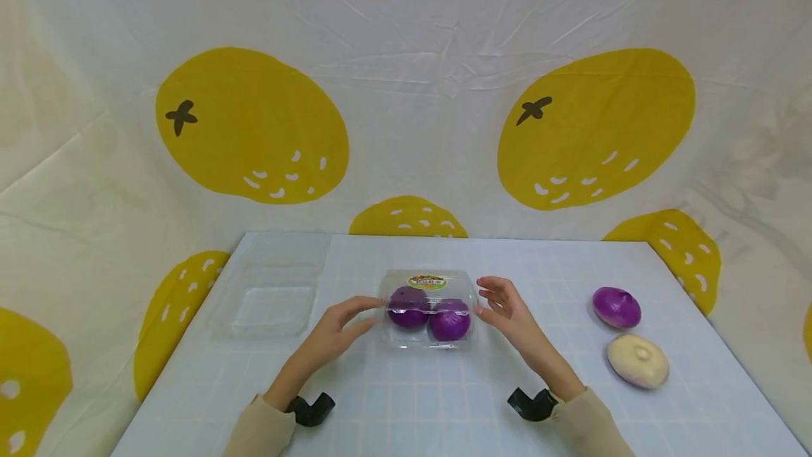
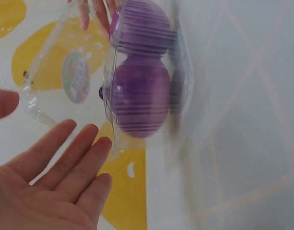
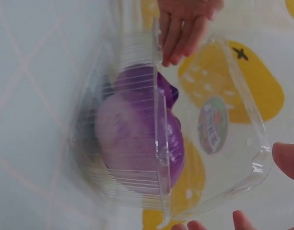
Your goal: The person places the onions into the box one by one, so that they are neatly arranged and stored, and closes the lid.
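A clear plastic clamshell box (image 1: pixel 393 340) stands mid-table with two purple onions (image 1: pixel 450 321) inside. Its lid (image 2: pixel 46 52), bearing an oval label (image 3: pixel 213 124), is tilted up from the base in both wrist views. At the box's left side is my left hand (image 1: pixel 336 330), fingers extended and thumb apart. My right hand (image 1: pixel 507 309) is at the opposite side, its fingers loosely bent and mostly out of frame in the right wrist view. Neither hand grips anything. Whether fingertips touch the plastic I cannot tell.
Another clear plastic box (image 1: pixel 273 312), lid laid back, lies at the table's left. To the right are a purple onion (image 1: pixel 617 307) and a cream-coloured round vegetable (image 1: pixel 638 361) with a purplish edge. A fruit-patterned curtain (image 1: pixel 419 125) hangs behind the table (image 1: pixel 406 407).
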A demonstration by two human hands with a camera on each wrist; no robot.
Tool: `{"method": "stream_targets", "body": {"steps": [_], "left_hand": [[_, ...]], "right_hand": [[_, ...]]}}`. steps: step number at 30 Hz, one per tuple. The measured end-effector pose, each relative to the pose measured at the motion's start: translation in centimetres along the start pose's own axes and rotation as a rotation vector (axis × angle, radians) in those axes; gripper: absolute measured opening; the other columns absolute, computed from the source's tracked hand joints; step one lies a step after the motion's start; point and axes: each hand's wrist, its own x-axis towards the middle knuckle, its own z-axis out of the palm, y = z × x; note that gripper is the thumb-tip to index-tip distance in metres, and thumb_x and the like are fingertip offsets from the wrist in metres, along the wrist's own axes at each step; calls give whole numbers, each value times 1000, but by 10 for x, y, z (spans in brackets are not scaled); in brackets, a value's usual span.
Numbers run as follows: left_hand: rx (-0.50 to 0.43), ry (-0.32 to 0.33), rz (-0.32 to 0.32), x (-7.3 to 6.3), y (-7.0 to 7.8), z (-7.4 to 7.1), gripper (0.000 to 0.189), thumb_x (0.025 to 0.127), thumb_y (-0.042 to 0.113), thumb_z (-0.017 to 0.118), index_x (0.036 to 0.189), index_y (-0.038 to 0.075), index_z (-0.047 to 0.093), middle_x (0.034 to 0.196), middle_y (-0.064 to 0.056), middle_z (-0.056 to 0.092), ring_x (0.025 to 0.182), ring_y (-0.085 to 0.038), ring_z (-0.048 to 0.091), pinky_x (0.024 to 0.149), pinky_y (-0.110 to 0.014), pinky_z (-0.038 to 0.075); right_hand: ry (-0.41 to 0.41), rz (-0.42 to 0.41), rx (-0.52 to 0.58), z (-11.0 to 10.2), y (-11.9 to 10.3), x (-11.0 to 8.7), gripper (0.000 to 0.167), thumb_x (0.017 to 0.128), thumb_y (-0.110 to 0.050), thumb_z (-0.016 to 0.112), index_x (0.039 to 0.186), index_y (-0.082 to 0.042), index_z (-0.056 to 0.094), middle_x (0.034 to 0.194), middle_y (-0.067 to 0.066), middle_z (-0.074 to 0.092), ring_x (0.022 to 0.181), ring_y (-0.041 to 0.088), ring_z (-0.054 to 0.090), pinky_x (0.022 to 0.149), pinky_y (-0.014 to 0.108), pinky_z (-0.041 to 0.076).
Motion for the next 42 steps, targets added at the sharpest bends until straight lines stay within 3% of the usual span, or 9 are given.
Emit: {"method": "stream_targets", "body": {"steps": [8,14,18,24,31,34,37,42], "left_hand": [[-103,83,-107,-7,1,7,28,101,15,58,117,-8,64,111,-24,67,103,-22,67,91,-24,55],[-141,98,-155,-8,-7,12,27,100,19,61,108,-7,64,97,-20,68,91,-30,67,82,-30,55],[-188,95,-160,-7,-14,16,19,99,13,61,103,-6,62,92,-19,67,84,-26,67,80,-32,55],[-249,79,-204,-7,-19,22,19,96,8,63,104,-7,56,91,-17,64,79,-22,66,76,-31,57],[-308,54,-285,-8,-25,27,25,96,11,64,109,-7,53,86,-6,62,70,-16,61,68,-26,55],[-338,27,-322,-8,-28,29,24,96,12,64,109,-6,53,83,-4,62,68,-16,60,67,-26,54],[-372,-3,-341,-8,-30,30,21,98,14,62,104,-5,54,79,-5,61,64,-16,58,63,-25,54],[-435,-38,-344,-7,-36,35,28,100,15,58,95,-13,56,75,-5,61,60,-14,57,58,-22,53]], "right_hand": [[-36,51,-5,1,12,-9,60,95,-15,65,143,1,32,149,23,37,139,42,35,119,57,19],[-53,100,-8,1,22,-12,63,95,-17,65,146,2,32,149,23,40,138,41,38,117,54,28],[-72,146,10,0,28,-13,66,95,-17,65,148,1,31,150,24,40,136,42,41,112,54,37],[-97,224,25,-1,33,-11,68,93,-20,67,149,1,34,145,24,45,130,36,47,112,54,37],[-144,227,59,-4,37,-10,66,93,-16,67,146,7,34,136,22,51,117,25,54,99,29,46],[-164,223,97,-6,39,-10,64,93,-14,67,143,9,35,128,18,56,109,18,57,91,22,49],[-199,226,174,-7,42,-11,58,93,-11,65,138,11,34,114,11,60,99,16,61,88,25,53],[-326,261,332,-11,51,-10,29,98,-10,57,119,6,45,95,8,65,86,18,67,82,31,59]]}}
